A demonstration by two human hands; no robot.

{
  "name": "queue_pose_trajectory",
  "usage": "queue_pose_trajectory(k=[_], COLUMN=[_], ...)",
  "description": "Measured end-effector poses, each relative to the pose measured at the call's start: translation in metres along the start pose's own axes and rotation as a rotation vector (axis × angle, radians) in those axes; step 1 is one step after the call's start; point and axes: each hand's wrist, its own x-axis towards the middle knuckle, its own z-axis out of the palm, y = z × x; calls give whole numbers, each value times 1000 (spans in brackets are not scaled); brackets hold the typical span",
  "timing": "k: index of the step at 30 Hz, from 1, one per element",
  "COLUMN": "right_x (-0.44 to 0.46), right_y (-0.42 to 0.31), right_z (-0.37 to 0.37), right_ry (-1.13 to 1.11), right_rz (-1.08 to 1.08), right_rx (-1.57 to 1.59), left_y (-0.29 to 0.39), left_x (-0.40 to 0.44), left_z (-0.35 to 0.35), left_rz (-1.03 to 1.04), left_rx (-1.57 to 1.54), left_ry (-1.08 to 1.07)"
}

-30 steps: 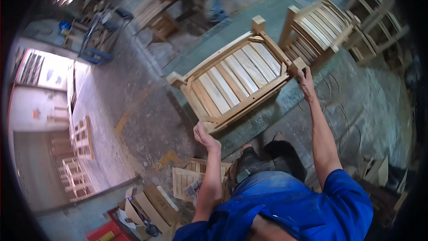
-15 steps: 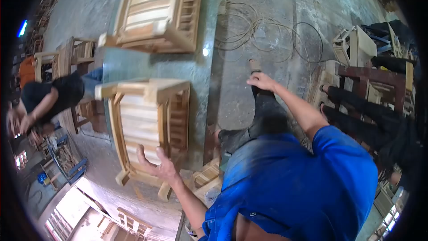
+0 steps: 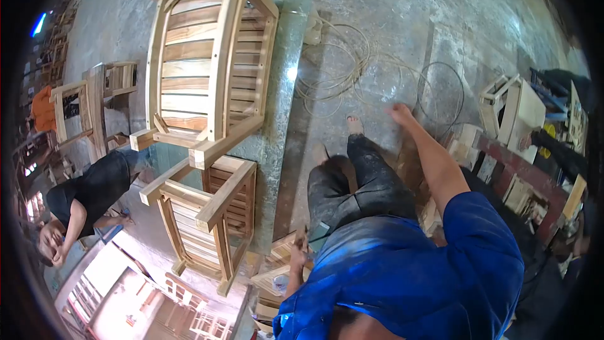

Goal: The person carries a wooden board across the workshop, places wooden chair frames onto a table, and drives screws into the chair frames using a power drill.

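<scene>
My left hand (image 3: 298, 257) is low beside my left hip, near pale slatted wood on the floor; its fingers are small and partly hidden. Out over the floor, my right hand (image 3: 400, 113) hangs in the air near the looped hose, touching no furniture, its fingers blurred. To the left, a slatted wooden frame with thick corner posts (image 3: 189, 56) rests on the greenish sheet (image 3: 277, 119). A second slatted wooden piece (image 3: 195, 233) stands just below it in view. Neither hand touches these pieces.
A coiled hose (image 3: 336, 69) lies on the floor ahead. At left another person in black (image 3: 94, 189) bends forward near wooden frames (image 3: 72, 113). A dark red bench-like frame (image 3: 516, 170) and wood pieces are at right, with another person's dark-clothed limbs nearby.
Both my hands have let go of the slatted frame. My left hand has drawn back to my hip, my right hand has swung outward, and the view has turned and shifted along the pieces.
</scene>
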Motion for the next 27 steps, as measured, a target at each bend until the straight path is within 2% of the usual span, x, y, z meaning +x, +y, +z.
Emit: queue_pose_trajectory(k=[1, 2, 3, 4, 5, 6, 8, 12, 15, 16, 17, 18, 19, 21, 23, 25, 26, 27], right_x=[13, 29, 44, 48, 57, 65, 84, 160, 246, 283, 321, 363, 386, 411, 431, 450, 458, 465], right_y=[-30, -71, -125, -160, -168, -191, -273, -384, -470, -483, -492, -495, -509, -522, -523, -516, -513, -509], right_z=[-18, -27, -19, -19, -55, -82, -91, -120, -124, -116, -95, -72, -64, -51, -34, -18, -12, -8], right_ry=[-74, -167, -199, -175, -100, -75, -172, -281, -234, -160, -103, -163, -146, -115, -127, -145, -152, -158], right_rz=[61, 101, 36, -28, -69, -90, -40, -171, -239, -453, -675, -773, -737, -605, -541, -505, -498, -492], right_rx=[153, 297, 281, 412, 524, 506, 587, 591, 501, 362, 229, 516, 474, 358, 266, 204, 170, 138], left_y=[-12, -22, -28, -31, -31, -25, -12, 43, 95, 109, 141, 147, 143, 121, 119, 119, 107, 94], left_x=[-25, -41, -49, -51, -44, -34, -7, 87, 152, 155, 156, 153, 149, 130, 95, 53, 31, 18], left_z=[-6, -5, -2, 0, 10, 13, 20, 18, 19, 18, 0, -2, 3, 32, 67, 112, 142, 170], left_rz=[36, -34, -124, -184, -203, -229, -249, -210, -229, -341, -310, -340, -367, -614, -787, -591, -625, -824], left_rx=[12, 21, 24, 18, -15, -41, -94, -237, -532, -782, -751, -718, -690, -903, -1065, -1009, -1029, -674], left_ry=[-43, -59, -43, -39, -38, -23, 46, 168, 267, 258, 233, 250, 268, 367, 569, 593, 606, 246])
